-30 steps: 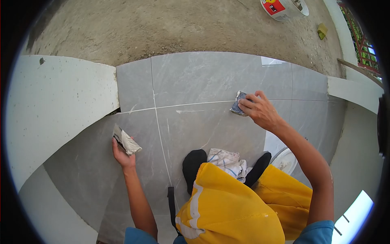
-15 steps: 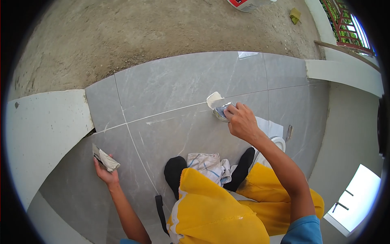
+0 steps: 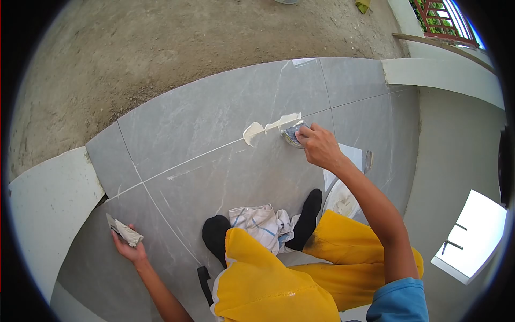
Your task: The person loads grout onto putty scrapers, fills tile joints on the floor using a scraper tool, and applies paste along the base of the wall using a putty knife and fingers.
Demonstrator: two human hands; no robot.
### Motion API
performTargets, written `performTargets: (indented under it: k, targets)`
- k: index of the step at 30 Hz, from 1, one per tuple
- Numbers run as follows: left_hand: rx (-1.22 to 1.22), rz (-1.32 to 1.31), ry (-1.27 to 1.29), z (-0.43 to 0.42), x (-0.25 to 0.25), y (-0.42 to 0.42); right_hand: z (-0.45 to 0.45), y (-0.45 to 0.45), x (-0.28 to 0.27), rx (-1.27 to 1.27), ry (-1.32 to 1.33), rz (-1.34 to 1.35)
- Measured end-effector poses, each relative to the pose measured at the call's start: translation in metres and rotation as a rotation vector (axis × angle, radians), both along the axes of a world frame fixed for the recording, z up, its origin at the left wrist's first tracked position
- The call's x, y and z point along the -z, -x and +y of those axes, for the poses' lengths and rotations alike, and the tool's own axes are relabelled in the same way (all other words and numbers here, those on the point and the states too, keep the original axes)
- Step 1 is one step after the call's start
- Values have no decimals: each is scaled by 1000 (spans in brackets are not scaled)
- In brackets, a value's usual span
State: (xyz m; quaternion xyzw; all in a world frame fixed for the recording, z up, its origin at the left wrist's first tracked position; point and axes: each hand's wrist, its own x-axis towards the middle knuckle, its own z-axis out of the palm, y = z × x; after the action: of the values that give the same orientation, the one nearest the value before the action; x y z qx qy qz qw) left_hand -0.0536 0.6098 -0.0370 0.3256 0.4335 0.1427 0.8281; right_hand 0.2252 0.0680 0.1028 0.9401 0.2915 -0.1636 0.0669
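I am logging, from my remote post: one right hand (image 3: pixel 320 145), clamping a blue-grey spreader (image 3: pixel 293 136) just beside a strip of white grout (image 3: pixel 252 133), which is lying along a joint of the grey tile floor (image 3: pixel 198 188); one left hand (image 3: pixel 127 248), gripping a putty knife (image 3: pixel 110 222) that is bearing a grout lump (image 3: pixel 130 234); one striped cloth (image 3: pixel 255 224), lying crumpled between two black-socked feet (image 3: pixel 216 238).
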Motion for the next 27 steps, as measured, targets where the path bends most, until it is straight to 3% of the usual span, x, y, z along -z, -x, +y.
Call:
performTargets:
  k: [2,5,7,9,11,12,14,17,19,25,27]
  targets:
    - [-6,4,9,-2,0,-13,-11,-7,-1,49,20,57]
    - [-15,32,-17,-1,1,-17,-26,6,16,162,35,-167]
    - [34,3,-3,2,2,-6,-27,15,-2,122,98,74]
    - [22,6,-8,-2,-4,-11,-49,2,-8,249,59,150]
    - [14,18,-18,-6,-6,-15,-72,-12,15,575,-122,-159]
    - [5,9,-14,-6,-5,-16,-70,-18,25,576,-126,-150]
    - [-7,19,-25,-4,-6,-13,-52,-21,50,881,47,-263]
    - [35,17,-41,-2,-3,-9,13,-7,62,813,-6,-405]
    - [18,-21,-4,-1,0,-9,74,8,57,739,-181,-328]
    - [26,-41,-13,-2,-2,-14,225,64,45,543,-516,14]
    - [12,-18,-38,-8,-10,-20,251,77,36,492,-554,275]
